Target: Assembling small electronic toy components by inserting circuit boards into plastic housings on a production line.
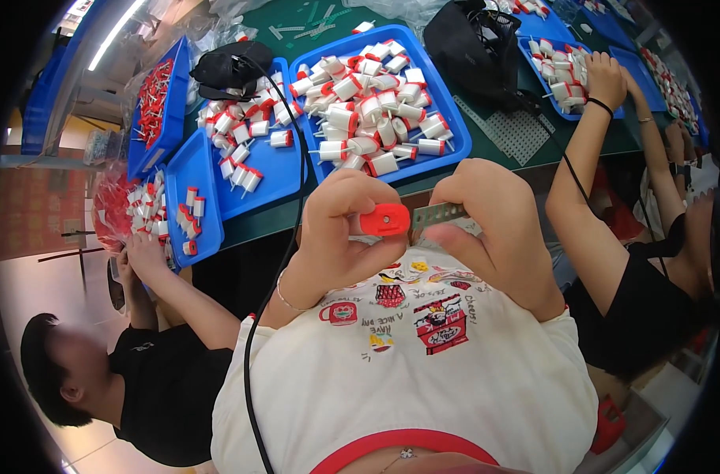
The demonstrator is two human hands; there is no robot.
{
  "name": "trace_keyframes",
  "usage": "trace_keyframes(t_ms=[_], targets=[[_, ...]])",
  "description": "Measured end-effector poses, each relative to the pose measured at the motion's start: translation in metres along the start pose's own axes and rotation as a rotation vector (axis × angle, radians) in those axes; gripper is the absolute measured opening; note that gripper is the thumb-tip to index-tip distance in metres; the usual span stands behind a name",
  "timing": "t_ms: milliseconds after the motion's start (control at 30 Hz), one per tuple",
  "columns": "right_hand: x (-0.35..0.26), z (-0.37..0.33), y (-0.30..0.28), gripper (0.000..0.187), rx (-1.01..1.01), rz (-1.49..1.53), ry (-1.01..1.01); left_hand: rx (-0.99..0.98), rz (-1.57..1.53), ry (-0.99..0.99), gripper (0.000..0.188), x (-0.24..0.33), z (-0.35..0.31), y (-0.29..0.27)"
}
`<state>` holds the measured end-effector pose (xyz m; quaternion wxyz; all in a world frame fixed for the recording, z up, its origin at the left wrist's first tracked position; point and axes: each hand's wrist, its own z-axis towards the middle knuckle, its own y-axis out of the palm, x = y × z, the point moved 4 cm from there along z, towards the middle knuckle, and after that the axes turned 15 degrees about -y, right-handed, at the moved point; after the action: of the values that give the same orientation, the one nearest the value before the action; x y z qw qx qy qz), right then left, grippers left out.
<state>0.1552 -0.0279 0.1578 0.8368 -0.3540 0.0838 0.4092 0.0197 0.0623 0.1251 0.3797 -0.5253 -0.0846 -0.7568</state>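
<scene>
My left hand (336, 217) is closed around a small part with a red end cap (386, 220), held in front of my chest. The cap's end is turned up and shows a round spot in its middle. My right hand (490, 209) pinches a thin perforated strip (439, 214) between thumb and bent fingers. The strip's near end lies close beside the red cap; I cannot tell if they touch. Just beyond both hands, a blue tray (447, 99) carries a heap of white parts with red ends (368, 110).
A second blue tray (265, 193) with similar parts lies to the left. Perforated sheets (518, 136) rest right of the heap. Black bundles (467, 51) sit at the back. A black cable (303, 170) hangs down past my left arm. Co-workers' hands (605, 77) work on both sides.
</scene>
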Motion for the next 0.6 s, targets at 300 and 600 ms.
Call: trace_keyframes(t_ms=[300, 600], targets=[[0.009, -0.001, 0.014, 0.039, 0.077, 0.286, 0.172, 0.012, 0.198, 0.105, 0.046, 0.009, 0.005, 0.001], [0.010, -0.003, 0.010, 0.039, 0.040, 0.418, 0.212, -0.064, 0.436, 0.261, 0.036, 0.016, 0.003, 0.008]])
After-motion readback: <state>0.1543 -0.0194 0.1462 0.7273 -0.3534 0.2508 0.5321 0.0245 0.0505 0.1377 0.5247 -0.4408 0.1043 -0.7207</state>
